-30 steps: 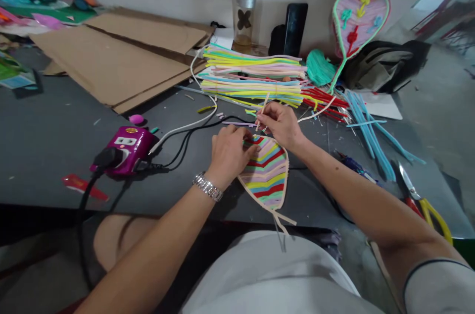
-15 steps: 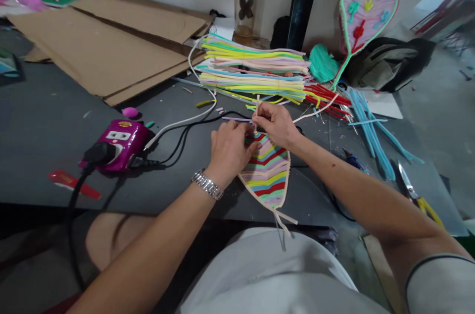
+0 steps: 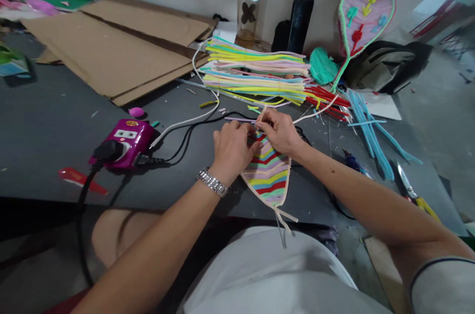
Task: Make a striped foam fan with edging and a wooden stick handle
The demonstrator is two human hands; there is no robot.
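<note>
A leaf-shaped piece striped with coloured pipe cleaners (image 3: 270, 173) lies at the table's front edge, its twisted pale ends pointing toward me. My left hand (image 3: 234, 149) grips its far left edge, fingers curled over the rim. At the far tip, my right hand (image 3: 279, 130) pinches a pale pipe cleaner (image 3: 263, 114) that sticks up past the fingers. The fingertips of both hands almost meet there. Behind them lie bundles of pipe cleaners (image 3: 256, 87) in several colours.
A purple power socket (image 3: 139, 138) with black cables and a red cutter (image 3: 83, 180) are at left. Cardboard sheets (image 3: 122, 51), a bottle (image 3: 248, 4) and a phone (image 3: 301, 24) stand behind. Blue pipe cleaners (image 3: 374, 140), a glue gun (image 3: 354, 161) and scissors (image 3: 408, 185) lie right.
The view has shifted slightly. My right hand has tilted the upright pale pipe cleaner a little to the right and lower; my left hand keeps its place on the striped piece.
</note>
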